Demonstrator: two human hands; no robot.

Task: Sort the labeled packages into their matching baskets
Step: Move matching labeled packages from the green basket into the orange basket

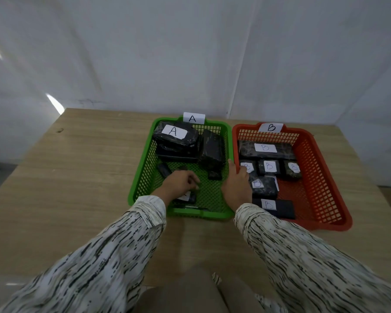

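Left grip (182, 182) curled over small package (186, 197), green basket (145, 175).

Two baskets sit on the worktop (88, 154): one green basket (142, 177) tagged A and, just right of it, one red basket (321, 177) tagged B. The red basket holds six black packages with B labels. The green basket holds at least five black packages, some partly hidden. Two hands reach in.
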